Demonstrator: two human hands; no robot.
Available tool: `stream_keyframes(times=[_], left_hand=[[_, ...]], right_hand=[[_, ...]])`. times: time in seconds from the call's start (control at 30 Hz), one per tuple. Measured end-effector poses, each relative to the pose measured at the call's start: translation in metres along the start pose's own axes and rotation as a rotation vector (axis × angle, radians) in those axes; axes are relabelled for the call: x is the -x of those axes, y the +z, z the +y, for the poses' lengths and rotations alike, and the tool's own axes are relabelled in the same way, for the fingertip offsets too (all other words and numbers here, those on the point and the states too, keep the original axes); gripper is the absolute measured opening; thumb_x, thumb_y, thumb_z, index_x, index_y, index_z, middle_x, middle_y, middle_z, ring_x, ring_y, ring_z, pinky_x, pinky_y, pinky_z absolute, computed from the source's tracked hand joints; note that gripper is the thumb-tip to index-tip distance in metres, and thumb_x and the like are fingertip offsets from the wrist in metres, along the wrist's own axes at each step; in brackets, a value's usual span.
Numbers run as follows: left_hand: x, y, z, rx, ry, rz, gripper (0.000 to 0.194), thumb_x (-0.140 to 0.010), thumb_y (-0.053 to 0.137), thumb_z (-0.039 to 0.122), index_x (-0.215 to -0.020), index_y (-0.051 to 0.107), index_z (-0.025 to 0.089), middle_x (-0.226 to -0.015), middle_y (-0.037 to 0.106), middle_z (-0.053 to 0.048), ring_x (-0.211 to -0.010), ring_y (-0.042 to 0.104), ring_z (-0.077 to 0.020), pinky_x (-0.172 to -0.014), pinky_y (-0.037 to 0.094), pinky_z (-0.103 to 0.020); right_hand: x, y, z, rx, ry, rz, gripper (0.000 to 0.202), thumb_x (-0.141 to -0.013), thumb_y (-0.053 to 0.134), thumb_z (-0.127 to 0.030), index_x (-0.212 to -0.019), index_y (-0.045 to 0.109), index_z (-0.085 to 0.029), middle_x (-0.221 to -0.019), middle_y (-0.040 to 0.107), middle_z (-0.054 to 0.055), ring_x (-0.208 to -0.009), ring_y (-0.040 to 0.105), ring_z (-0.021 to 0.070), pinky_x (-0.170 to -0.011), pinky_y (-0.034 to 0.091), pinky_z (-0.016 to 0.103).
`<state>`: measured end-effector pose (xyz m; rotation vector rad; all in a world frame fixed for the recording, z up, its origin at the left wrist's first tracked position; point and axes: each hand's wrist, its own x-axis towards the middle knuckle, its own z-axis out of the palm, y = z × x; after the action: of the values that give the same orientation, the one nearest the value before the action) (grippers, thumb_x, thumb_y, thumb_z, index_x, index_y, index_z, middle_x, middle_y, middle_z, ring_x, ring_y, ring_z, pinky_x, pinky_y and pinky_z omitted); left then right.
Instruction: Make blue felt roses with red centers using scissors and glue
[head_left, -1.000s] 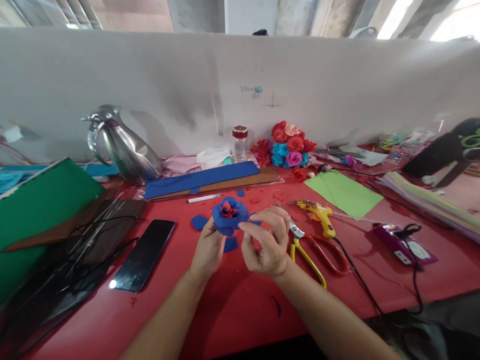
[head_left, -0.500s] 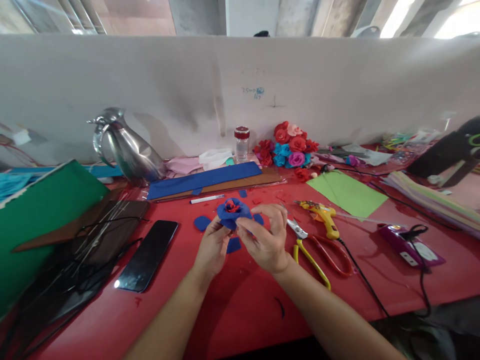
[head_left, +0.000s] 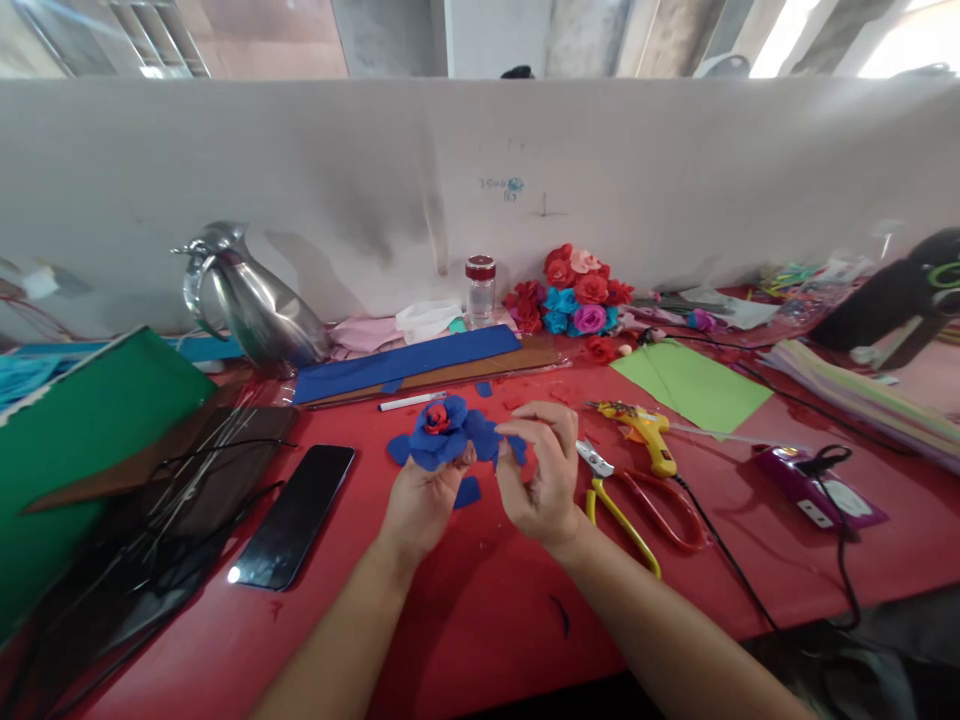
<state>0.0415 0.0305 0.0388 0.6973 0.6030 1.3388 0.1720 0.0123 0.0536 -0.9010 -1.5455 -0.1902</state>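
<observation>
A paper flower (head_left: 438,430) with blue outer petals and a red centre is pinched from below by my left hand (head_left: 421,508). To its right, my right hand (head_left: 546,470) is curled, thumb and forefinger a little apart, with nothing visible between them. A blue petal (head_left: 484,436) shows between the flower and my right fingertips; whether it is joined to the flower I cannot tell. Loose blue pieces lie around on the red table: a rounded one (head_left: 397,450) at left and a squarish one (head_left: 467,491) below.
Right of my hands lie scissors (head_left: 596,460) with red and yellow handles, a yellow glue gun (head_left: 660,445) and a purple power strip (head_left: 821,487). A phone (head_left: 296,515) lies left. Behind are blue paper (head_left: 405,363), a metal jug (head_left: 255,300), a jar (head_left: 480,290) and paper roses (head_left: 589,290).
The flower has shifted left and tilted in my left hand. My right fingers have come away from its petals, and a gap now separates them from the flower.
</observation>
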Motion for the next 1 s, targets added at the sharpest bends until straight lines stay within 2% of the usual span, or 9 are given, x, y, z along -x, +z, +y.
stream_keyframes(times=[0.1,0.27,0.43,0.53,0.67,0.8,1.0], left_hand=[[0.001,-0.002,0.003,0.106,-0.118,-0.023,0.015,-0.077,0.061,0.015,-0.063,0.061,0.016,-0.063,0.052,-0.001,-0.064,0.050,-0.0123,-0.068,0.047,-0.025],[-0.001,-0.002,0.007,0.238,-0.266,0.071,0.022,-0.084,0.047,0.008,-0.065,0.056,0.015,-0.062,0.047,0.000,-0.056,0.047,-0.0096,-0.058,0.045,-0.020],[-0.003,-0.003,0.005,0.249,-0.332,0.112,0.018,-0.084,0.050,0.010,-0.069,0.059,0.014,-0.060,0.049,0.001,-0.051,0.047,-0.0074,-0.054,0.045,-0.019],[-0.003,-0.005,0.002,0.201,-0.320,0.121,0.013,-0.081,0.059,0.011,-0.069,0.061,0.014,-0.061,0.056,0.001,-0.053,0.052,-0.0075,-0.057,0.047,-0.019],[-0.002,-0.005,-0.004,0.133,-0.241,0.164,0.012,-0.071,0.066,0.005,-0.067,0.064,0.016,-0.067,0.064,0.001,-0.060,0.059,-0.0093,-0.064,0.049,-0.021],[0.001,-0.001,-0.007,0.081,-0.163,0.181,0.016,-0.064,0.066,0.001,-0.067,0.066,0.017,-0.067,0.066,0.002,-0.062,0.061,-0.0096,-0.066,0.049,-0.021],[0.001,0.004,-0.006,0.031,-0.103,0.147,0.017,-0.060,0.071,0.006,-0.073,0.070,0.017,-0.074,0.070,0.000,-0.071,0.063,-0.0118,-0.074,0.051,-0.023]], right_hand=[[0.001,0.002,0.001,-0.012,0.045,-0.035,0.024,-0.078,0.054,-0.011,-0.098,0.056,-0.023,-0.097,0.052,0.006,-0.091,0.053,0.0211,-0.081,0.044,0.040],[0.004,0.009,0.003,0.050,0.055,-0.087,0.018,-0.081,0.058,-0.016,-0.098,0.059,-0.023,-0.100,0.053,0.006,-0.092,0.052,0.0203,-0.083,0.043,0.039],[0.005,0.012,0.007,0.060,0.116,-0.120,0.017,-0.082,0.058,-0.018,-0.097,0.063,-0.024,-0.102,0.052,0.006,-0.095,0.052,0.0209,-0.083,0.044,0.039],[0.005,0.012,0.005,0.046,0.111,-0.128,0.019,-0.080,0.061,-0.021,-0.098,0.064,-0.023,-0.102,0.053,0.006,-0.095,0.053,0.0215,-0.083,0.044,0.039],[0.005,0.013,0.003,0.070,0.129,-0.129,0.019,-0.079,0.061,-0.021,-0.098,0.063,-0.024,-0.101,0.055,0.006,-0.093,0.053,0.0217,-0.084,0.043,0.040],[0.006,0.013,0.004,0.103,0.135,-0.088,0.018,-0.076,0.061,-0.020,-0.094,0.062,-0.024,-0.099,0.055,0.005,-0.092,0.053,0.0223,-0.084,0.042,0.041],[0.005,0.010,0.003,0.108,0.091,-0.058,0.013,-0.077,0.060,-0.020,-0.089,0.062,-0.023,-0.096,0.056,0.004,-0.089,0.053,0.0216,-0.082,0.041,0.040]])
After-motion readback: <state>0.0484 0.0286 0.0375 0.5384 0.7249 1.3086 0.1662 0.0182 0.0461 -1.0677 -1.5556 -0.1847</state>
